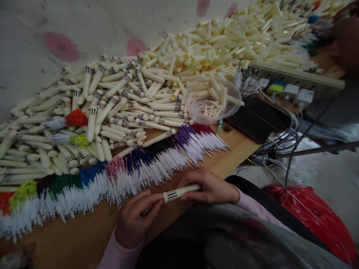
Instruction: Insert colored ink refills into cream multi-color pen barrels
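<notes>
My right hand (211, 186) is closed around a cream pen barrel (179, 192) with a striped multicolour end, held level at the table's near edge. My left hand (137, 218) is pinched at that striped end, and a small green piece (143, 214) shows between its fingers. Just beyond both hands lies a long row of thin white refills with coloured tips (134, 172), sorted by colour. Behind the row is a heap of assembled cream pens (106, 108).
A big pile of plain cream barrels (224, 48) fills the far right. A clear plastic bowl (213, 104) holds small parts. Dark phones (256, 119), a power strip (297, 76) with chargers and cables sit right. A red bag (311, 213) lies on the floor.
</notes>
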Motion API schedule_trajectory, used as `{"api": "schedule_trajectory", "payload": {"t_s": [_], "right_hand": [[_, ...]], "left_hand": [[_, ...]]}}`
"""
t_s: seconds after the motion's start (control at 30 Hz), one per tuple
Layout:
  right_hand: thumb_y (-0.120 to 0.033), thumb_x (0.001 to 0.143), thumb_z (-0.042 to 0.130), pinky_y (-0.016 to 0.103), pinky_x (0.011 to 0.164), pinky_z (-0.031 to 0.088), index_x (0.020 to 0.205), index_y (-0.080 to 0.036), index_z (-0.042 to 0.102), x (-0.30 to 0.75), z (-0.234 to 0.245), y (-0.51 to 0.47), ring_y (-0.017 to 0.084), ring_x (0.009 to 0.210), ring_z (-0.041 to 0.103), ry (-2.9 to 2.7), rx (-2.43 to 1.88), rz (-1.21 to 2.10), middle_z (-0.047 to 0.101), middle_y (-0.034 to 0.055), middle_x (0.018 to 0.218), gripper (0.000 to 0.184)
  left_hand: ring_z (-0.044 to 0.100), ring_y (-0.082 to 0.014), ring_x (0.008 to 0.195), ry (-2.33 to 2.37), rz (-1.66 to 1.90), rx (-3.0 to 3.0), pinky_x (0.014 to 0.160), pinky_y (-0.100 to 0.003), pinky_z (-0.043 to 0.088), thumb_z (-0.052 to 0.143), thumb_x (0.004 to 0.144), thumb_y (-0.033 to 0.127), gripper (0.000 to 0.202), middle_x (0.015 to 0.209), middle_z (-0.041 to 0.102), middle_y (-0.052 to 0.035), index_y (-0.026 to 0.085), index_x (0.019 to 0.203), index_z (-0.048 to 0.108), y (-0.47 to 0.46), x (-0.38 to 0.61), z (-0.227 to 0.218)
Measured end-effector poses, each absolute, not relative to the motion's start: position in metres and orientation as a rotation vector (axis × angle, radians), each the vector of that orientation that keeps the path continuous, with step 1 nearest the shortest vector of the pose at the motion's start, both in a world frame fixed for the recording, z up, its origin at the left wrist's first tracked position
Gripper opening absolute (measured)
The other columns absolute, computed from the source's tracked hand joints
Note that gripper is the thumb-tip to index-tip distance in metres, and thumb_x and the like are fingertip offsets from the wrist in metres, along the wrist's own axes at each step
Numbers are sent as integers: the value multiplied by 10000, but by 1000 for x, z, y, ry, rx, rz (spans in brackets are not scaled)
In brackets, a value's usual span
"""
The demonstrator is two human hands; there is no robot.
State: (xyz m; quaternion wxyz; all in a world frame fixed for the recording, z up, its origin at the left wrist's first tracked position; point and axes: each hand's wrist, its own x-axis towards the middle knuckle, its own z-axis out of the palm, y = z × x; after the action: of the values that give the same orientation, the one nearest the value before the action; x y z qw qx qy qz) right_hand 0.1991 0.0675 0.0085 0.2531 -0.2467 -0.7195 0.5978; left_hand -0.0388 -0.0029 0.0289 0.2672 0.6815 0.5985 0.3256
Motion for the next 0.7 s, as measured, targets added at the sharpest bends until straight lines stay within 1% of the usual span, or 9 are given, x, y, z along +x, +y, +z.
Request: {"api": "schedule_trajectory", "payload": {"t_s": [0.07, 0.17, 0.3, 0.37, 0.43, 0.5, 0.6, 0.67, 0.7], "right_hand": [[-296, 894, 699, 192, 576, 420, 962, -124, 692, 199, 8, 68, 88, 625, 568, -1953, -661, 1612, 675, 9, 757, 185], [-302, 898, 697, 193, 579, 425, 966, -126, 684, 199, 7, 67, 87, 626, 567, -1961, -655, 1589, 668, 5, 763, 189], [-282, 905, 687, 194, 593, 435, 963, -131, 677, 198, 9, 67, 91, 645, 567, -1963, -692, 1584, 670, 11, 790, 163], [-264, 901, 690, 190, 599, 440, 965, -132, 675, 197, 10, 67, 90, 649, 565, -1956, -693, 1584, 673, 12, 803, 148], [-253, 891, 703, 185, 599, 439, 963, -132, 673, 197, 11, 67, 85, 640, 558, -1953, -686, 1573, 671, 8, 799, 145], [-248, 884, 711, 181, 596, 437, 957, -129, 674, 197, 10, 67, 82, 635, 557, -1957, -678, 1566, 670, 5, 791, 145], [-256, 884, 712, 180, 588, 433, 954, -133, 679, 198, 9, 67, 83, 636, 565, -1963, -690, 1560, 676, 8, 793, 145], [-268, 885, 712, 185, 586, 434, 960, -139, 681, 198, 8, 67, 84, 628, 563, -1963, -696, 1546, 680, 8, 789, 153], [-272, 886, 710, 187, 587, 435, 961, -141, 681, 198, 8, 67, 86, 625, 563, -1964, -696, 1539, 681, 7, 786, 154]], "left_hand": [[481, -102, 466, 1593, 872, 1734, 542, -225, 446, 682, 794, 226, 131, 565, 628, 17, 257, 773, 808, -1, -39, 31], [463, -96, 472, 1571, 779, 1366, 482, -210, 398, 727, 765, 328, 135, 537, 588, 9, 221, 754, 807, 0, -37, 32], [216, -30, 370, 1518, 719, 649, 363, -167, 167, 809, 632, 581, 480, 400, 342, 92, 146, 835, 798, -4, -31, 32], [162, -10, 370, 1511, 720, 514, 362, -157, 121, 858, 524, 615, 575, 392, 306, 112, 134, 833, 795, -5, -28, 32], [209, -13, 371, 1543, 729, 547, 363, -153, 152, 878, 509, 590, 550, 392, 359, 97, 145, 823, 801, -6, -28, 31], [355, -45, 405, 1576, 739, 643, 389, -158, 270, 871, 563, 547, 458, 422, 476, 54, 169, 814, 811, -6, -30, 29], [612, -141, 650, 1614, 766, 760, 606, -211, 484, 865, 605, 488, 341, 639, 709, -35, 198, 778, 819, -8, -32, 26], [640, -154, 722, 1630, 793, 766, 675, -214, 498, 871, 599, 480, 324, 727, 749, -49, 202, 756, 818, -9, -31, 26], [609, -127, 649, 1630, 798, 741, 613, -194, 475, 870, 601, 489, 335, 667, 723, -34, 200, 762, 816, -9, -30, 26]]}}
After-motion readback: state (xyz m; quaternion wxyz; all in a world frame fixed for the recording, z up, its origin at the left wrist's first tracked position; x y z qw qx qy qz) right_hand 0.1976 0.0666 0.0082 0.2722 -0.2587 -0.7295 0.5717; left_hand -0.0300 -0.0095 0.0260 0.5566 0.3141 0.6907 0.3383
